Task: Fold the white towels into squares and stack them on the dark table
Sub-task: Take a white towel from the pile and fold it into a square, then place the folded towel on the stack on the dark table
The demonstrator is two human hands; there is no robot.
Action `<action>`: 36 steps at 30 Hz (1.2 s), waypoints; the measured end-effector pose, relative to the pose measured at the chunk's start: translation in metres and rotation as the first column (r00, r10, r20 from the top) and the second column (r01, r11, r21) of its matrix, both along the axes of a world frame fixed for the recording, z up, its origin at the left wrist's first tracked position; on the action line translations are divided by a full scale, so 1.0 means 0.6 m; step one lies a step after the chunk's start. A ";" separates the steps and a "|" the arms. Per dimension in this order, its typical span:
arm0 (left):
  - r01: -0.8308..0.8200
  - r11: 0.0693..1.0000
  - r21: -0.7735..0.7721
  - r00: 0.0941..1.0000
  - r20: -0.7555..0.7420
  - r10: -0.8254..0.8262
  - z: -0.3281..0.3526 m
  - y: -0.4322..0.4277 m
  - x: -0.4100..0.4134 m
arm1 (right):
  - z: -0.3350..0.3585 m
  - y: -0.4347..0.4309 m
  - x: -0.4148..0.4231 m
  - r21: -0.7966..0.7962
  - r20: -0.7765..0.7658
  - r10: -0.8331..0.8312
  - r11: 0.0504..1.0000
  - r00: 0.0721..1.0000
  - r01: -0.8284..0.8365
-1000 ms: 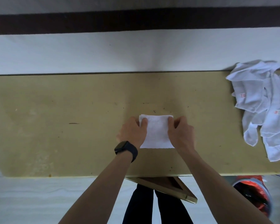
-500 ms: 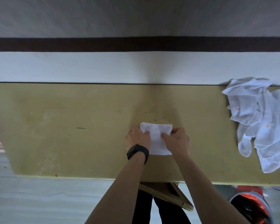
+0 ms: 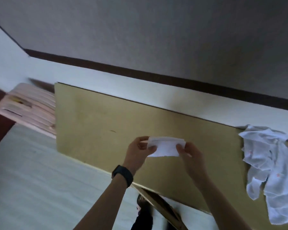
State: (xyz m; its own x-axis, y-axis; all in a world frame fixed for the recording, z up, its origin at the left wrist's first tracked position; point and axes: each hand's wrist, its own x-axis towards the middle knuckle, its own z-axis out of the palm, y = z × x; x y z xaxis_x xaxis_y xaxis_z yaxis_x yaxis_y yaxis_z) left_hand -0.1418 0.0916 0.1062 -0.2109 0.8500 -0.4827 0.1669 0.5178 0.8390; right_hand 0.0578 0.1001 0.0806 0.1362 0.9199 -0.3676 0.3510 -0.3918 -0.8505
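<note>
A small folded white towel (image 3: 165, 146) is lifted off the yellowish table (image 3: 98, 123), held between both hands. My left hand (image 3: 138, 151), with a black watch on its wrist, pinches the towel's left edge. At the towel's right edge, my right hand (image 3: 189, 152) pinches it too. A heap of unfolded white towels (image 3: 271, 170) lies at the table's right end. No dark table shows plainly in this view.
A pale pink slatted object (image 3: 30, 110) stands past the table's left end, with dark red floor beside it. A wooden frame (image 3: 161, 205) leans under the table's near edge. A wall with a dark band runs behind.
The folded towel has been picked up from the table by both hands. My head has turned left and tilted, bringing the table's left end and the pink object into view.
</note>
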 end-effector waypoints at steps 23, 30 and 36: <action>-0.802 0.136 0.582 0.125 -0.058 0.990 0.412 -1.002 -0.474 | 0.444 -0.760 -0.763 0.621 0.194 0.911 0.173 0.364 -0.764; -0.833 -0.036 0.552 -0.083 -0.061 0.995 0.422 -1.362 -0.606 | 0.461 -1.103 -0.957 0.608 0.081 0.996 -0.024 0.032 -0.794; -0.875 -0.138 0.464 -0.160 -0.010 0.987 0.427 -1.590 -0.726 | 0.456 -1.303 -1.140 0.579 0.023 0.983 -0.164 -0.185 -0.799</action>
State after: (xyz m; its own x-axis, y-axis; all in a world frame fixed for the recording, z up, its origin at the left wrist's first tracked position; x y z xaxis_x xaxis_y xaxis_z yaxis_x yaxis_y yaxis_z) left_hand -0.5776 -0.8624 0.3622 -0.9305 -0.3650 -0.0309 -0.0965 0.1630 0.9819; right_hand -0.6262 -0.6819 0.3539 -0.9704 -0.0492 0.2365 -0.2392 0.3338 -0.9118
